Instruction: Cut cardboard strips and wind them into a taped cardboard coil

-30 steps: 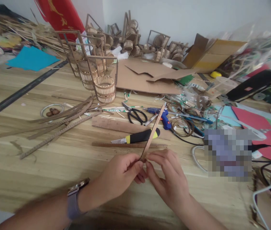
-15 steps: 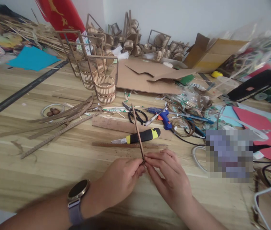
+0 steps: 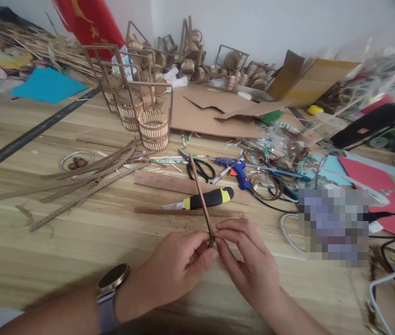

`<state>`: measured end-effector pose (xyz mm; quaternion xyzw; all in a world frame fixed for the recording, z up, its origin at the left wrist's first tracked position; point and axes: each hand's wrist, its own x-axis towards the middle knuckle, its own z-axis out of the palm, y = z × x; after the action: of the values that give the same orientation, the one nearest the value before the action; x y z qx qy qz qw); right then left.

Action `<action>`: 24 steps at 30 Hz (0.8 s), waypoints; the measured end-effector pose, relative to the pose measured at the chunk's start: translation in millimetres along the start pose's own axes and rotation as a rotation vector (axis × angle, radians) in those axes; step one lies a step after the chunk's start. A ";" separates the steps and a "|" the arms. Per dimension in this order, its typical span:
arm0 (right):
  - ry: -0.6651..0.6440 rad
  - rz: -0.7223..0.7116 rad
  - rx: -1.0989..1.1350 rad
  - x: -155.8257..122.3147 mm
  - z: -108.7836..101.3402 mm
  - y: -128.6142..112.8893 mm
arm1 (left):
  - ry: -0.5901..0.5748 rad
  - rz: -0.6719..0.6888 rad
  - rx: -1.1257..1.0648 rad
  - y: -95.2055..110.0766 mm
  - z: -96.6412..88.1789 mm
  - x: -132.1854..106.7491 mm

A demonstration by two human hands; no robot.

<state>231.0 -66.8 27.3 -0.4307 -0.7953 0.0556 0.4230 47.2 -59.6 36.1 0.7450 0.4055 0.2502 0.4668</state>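
Note:
A narrow brown cardboard strip points away from me, its near end pinched between my two hands. My left hand, below a wrist watch, grips that end from the left with thumb and fingers. From the right, my right hand pinches the same end with its fingertips. Just beyond lies a black and yellow utility knife, blade out to the left, partly crossed by the strip. A flat cardboard piece and another thin cardboard strip lie around the knife.
Black scissors and a blue glue gun lie further back. Left are loose cardboard strips. Small slatted buckets with tall handles stand behind, near cardboard sheets. Cables, coloured paper and a blurred patch fill the right.
My left thumb has shifted right and over the strip's near end. The right fingers have moved slightly, and the strip's far tip sits a little further left.

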 end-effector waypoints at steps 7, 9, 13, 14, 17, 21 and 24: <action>-0.023 -0.106 -0.046 -1.5 1.8 -2.9 | 0.021 -0.042 -0.096 -1.0 0.1 0.3; -0.039 -0.107 -0.070 -2.6 1.5 -3.0 | 0.018 -0.028 -0.078 -0.4 0.0 -0.7; -0.066 -0.110 -0.099 -4.5 1.3 -2.9 | 0.007 -0.015 0.005 1.4 -0.3 -2.0; -0.067 -0.111 -0.099 -4.7 1.4 -3.0 | 0.004 -0.015 0.017 1.8 -0.4 -1.9; -0.058 -0.105 -0.098 -4.7 1.3 -3.6 | -0.003 -0.015 0.030 3.1 -0.8 -1.0; -0.059 -0.070 -0.067 -4.4 0.0 -3.9 | -0.007 -0.015 0.054 3.6 -1.0 -1.1; -0.057 -0.055 -0.036 -3.6 -1.1 -4.0 | 0.001 -0.017 0.043 2.6 -0.4 -1.1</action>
<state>230.2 -72.3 27.5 -0.4145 -0.8193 0.0421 0.3938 47.3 -60.9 38.6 0.7511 0.4175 0.2378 0.4527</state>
